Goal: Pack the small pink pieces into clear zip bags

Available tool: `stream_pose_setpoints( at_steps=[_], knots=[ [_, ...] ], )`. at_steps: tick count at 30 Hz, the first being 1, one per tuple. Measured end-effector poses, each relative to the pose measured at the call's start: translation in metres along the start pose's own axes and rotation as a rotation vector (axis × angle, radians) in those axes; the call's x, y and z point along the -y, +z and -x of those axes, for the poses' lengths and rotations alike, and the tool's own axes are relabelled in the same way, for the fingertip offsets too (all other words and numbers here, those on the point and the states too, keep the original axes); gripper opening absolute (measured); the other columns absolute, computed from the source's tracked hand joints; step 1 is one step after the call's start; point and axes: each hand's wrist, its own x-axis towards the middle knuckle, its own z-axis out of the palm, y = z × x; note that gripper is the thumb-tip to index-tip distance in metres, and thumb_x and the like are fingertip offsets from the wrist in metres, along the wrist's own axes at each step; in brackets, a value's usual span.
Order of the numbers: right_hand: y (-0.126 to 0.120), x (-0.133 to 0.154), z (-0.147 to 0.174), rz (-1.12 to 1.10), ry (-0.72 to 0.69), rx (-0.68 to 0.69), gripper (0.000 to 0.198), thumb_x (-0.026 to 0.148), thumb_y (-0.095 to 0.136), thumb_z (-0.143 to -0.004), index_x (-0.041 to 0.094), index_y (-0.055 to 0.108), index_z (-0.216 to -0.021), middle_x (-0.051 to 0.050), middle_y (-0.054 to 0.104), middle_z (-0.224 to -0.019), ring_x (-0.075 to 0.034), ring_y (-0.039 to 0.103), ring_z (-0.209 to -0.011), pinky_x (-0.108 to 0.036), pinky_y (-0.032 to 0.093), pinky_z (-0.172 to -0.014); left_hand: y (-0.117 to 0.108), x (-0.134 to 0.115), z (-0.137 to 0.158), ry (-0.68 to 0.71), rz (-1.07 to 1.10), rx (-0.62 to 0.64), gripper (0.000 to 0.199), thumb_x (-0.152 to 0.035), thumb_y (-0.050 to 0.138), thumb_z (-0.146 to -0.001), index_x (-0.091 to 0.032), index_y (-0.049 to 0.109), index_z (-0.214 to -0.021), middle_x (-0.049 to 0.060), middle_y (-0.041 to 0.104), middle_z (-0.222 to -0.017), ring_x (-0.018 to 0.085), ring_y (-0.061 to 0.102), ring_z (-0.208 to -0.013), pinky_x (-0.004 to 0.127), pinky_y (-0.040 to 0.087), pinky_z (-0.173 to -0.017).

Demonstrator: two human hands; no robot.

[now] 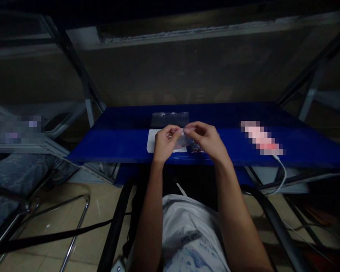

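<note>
Both hands meet above the front part of the blue table. Fingers of my left hand (166, 141) pinch one upper side of a small clear plastic bag (184, 140). My right hand (204, 134) grips the same bag's other side, thumb and fingertips pressed together. Under my left hand lies a white rectangular sheet or tray (151, 141), partly covered, with small pink bits near its front. Behind the hands, a larger clear plastic bag (170, 119) rests flat. A packet of small dark reddish pieces (197, 147) sits beneath my right hand, partly hidden.
A blurred-out pinkish device (260, 138) lies on the blue table (124, 132) at right, its white cable (285, 172) hanging over the front edge. Black chair armrests flank me. Metal frame legs (87, 102) rise left and right. Another person's patterned clothing (19, 181) shows at far left.
</note>
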Motion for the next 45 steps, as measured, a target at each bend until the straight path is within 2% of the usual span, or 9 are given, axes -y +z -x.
stream_pose_setpoints(
  at_steps=[14,17,21,26,30,35,39,42,45],
  knots=[
    [-0.01,0.006,0.006,0.026,-0.003,-0.091,0.025,0.044,0.077,-0.082,0.019,0.077,-0.08,-0.004,0.072,-0.071,-0.019,0.063,-0.068,-0.031,0.047,-0.064,0.01,0.003,0.0,-0.031,0.032,-0.034,0.018,-0.035,0.078,-0.088,-0.018,0.075,-0.084,0.003,0.075,-0.075,0.017,0.072,-0.073,0.027,0.056,-0.071],
    [-0.021,0.006,0.005,0.01,0.014,-0.136,0.026,0.045,0.079,-0.08,0.019,0.077,-0.08,-0.004,0.071,-0.07,-0.019,0.063,-0.067,-0.031,0.047,-0.064,0.017,0.001,0.0,-0.051,0.098,0.027,0.02,-0.036,0.08,-0.086,-0.018,0.076,-0.095,0.005,0.079,-0.086,0.019,0.076,-0.082,0.028,0.058,-0.077],
    [-0.047,0.008,0.001,0.032,0.022,-0.207,0.03,0.05,0.081,-0.079,0.02,0.076,-0.082,-0.004,0.07,-0.073,-0.02,0.063,-0.07,-0.032,0.048,-0.065,0.035,-0.001,-0.005,-0.107,0.183,0.166,0.031,-0.037,0.08,-0.087,-0.018,0.074,-0.11,0.007,0.08,-0.093,0.019,0.076,-0.084,0.026,0.057,-0.072],
    [-0.097,0.012,0.002,0.11,0.171,-0.049,0.05,0.061,0.085,-0.072,0.021,0.075,-0.1,-0.008,0.075,-0.088,-0.023,0.068,-0.081,-0.033,0.051,-0.069,0.075,-0.001,-0.023,-0.178,0.263,0.22,0.022,-0.036,0.073,-0.093,-0.016,0.072,-0.101,0.006,0.077,-0.087,0.016,0.073,-0.071,0.023,0.055,-0.061],
    [-0.14,0.007,0.012,0.136,0.316,0.013,0.054,0.056,0.093,-0.063,0.018,0.072,-0.096,-0.01,0.075,-0.086,-0.021,0.065,-0.076,-0.032,0.049,-0.067,0.112,0.003,-0.036,-0.335,0.308,0.29,0.02,-0.032,0.073,-0.093,-0.016,0.071,-0.104,0.005,0.075,-0.084,0.014,0.07,-0.066,0.023,0.056,-0.06],
    [-0.172,-0.008,0.02,0.317,0.467,-0.067,0.044,0.04,0.089,-0.071,0.017,0.069,-0.102,-0.009,0.074,-0.078,-0.015,0.055,-0.058,-0.03,0.034,-0.053,0.153,0.023,-0.049,-0.312,0.07,0.386,0.017,-0.034,0.072,-0.092,-0.018,0.075,-0.096,0.001,0.071,-0.074,0.013,0.065,-0.06,0.027,0.057,-0.063],
    [-0.177,-0.028,0.015,0.545,0.54,-0.132,0.033,0.021,0.082,-0.079,0.017,0.068,-0.108,-0.012,0.077,-0.082,-0.019,0.064,-0.062,-0.033,0.042,-0.063,0.164,0.035,-0.061,-0.194,-0.287,0.427,0.015,-0.034,0.078,-0.085,-0.019,0.081,-0.082,0.005,0.074,-0.074,0.022,0.072,-0.08,0.034,0.056,-0.081],
    [-0.177,-0.043,0.012,0.833,0.513,-0.088,0.032,0.025,0.08,-0.084,0.014,0.071,-0.113,-0.014,0.077,-0.082,-0.024,0.069,-0.069,-0.035,0.044,-0.069,0.166,0.038,-0.065,-0.213,-0.424,0.456,0.014,-0.034,0.08,-0.081,-0.021,0.084,-0.081,0.008,0.078,-0.081,0.026,0.073,-0.087,0.036,0.054,-0.082],
    [-0.175,-0.053,0.012,1.1,0.462,-0.077,0.046,0.028,0.081,-0.084,0.011,0.07,-0.125,-0.017,0.078,-0.088,-0.029,0.072,-0.08,-0.035,0.046,-0.073,0.169,0.041,-0.063,-0.208,-0.51,0.449,0.018,-0.038,0.078,-0.084,-0.022,0.084,-0.089,0.012,0.08,-0.094,0.029,0.073,-0.093,0.039,0.053,-0.084]
  ],
)
